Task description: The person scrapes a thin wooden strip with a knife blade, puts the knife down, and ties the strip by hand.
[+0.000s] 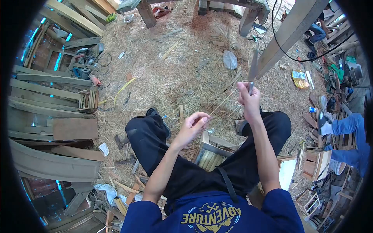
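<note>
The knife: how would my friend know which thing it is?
Find the big slanted wooden beam at the upper right, then the right hand just below its lower end. The knife sticks up out of that hand. Its blade is flat, grey and wide, unlike the thin, straw-coloured strip pinched in the left hand.

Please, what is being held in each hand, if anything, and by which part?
The right hand holds a large knife by its handle; the left hand pinches a thin strip near its closer end.
</note>
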The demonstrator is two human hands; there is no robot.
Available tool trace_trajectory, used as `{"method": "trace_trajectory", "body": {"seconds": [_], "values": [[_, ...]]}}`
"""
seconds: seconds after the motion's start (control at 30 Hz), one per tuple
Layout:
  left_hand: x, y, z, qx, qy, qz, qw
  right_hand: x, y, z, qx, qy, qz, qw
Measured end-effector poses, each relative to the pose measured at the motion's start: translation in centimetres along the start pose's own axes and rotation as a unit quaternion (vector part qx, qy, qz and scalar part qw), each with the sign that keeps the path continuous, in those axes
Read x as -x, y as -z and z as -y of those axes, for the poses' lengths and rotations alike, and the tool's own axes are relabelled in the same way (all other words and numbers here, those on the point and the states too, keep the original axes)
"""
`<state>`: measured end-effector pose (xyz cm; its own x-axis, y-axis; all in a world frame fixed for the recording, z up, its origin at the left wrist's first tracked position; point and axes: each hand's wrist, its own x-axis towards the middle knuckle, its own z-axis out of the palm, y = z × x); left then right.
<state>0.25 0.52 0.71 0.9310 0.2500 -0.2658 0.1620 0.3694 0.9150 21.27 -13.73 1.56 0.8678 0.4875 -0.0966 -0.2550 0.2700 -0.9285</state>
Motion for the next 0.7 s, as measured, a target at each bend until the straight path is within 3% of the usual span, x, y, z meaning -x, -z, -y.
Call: {"method": "trace_trajectory", "body": {"seconds": [0.1, 0.23, 0.33, 0.43, 0.53, 0.63, 0.7], "values": [[-0.2, 1.2, 0.7, -0.198, -0.086, -0.088, 0.973, 0.5, 1.0, 0.6, 0.034, -0.018, -0.003, 0.999], [0.3, 2.2, 0.4, -0.368, -0.172, -0.179, 0.896, 1.5, 1.2, 1.1, 0.069, -0.078, 0.074, 0.992], [1.0, 2.8, -0.7, -0.451, -0.201, -0.215, 0.843, 1.9, 2.2, 2.3, 0.238, -0.126, 0.146, 0.952], [1.2, 3.2, -1.1, -0.501, -0.232, -0.226, 0.802, 2.1, 3.4, 1.6, 0.282, -0.113, 0.241, 0.922], [1.2, 2.9, -1.4, -0.564, -0.299, -0.295, 0.711, 2.6, 3.5, 0.8, 0.316, -0.159, 0.306, 0.884], [1.4, 1.9, -2.2, -0.546, -0.292, -0.366, 0.695, 3.3, 1.4, 0.6, 0.282, -0.155, 0.281, 0.904], [1.3, 2.3, -1.3, -0.484, -0.293, -0.36, 0.742, 3.4, -0.2, 0.9, 0.251, -0.19, 0.244, 0.917]]}}
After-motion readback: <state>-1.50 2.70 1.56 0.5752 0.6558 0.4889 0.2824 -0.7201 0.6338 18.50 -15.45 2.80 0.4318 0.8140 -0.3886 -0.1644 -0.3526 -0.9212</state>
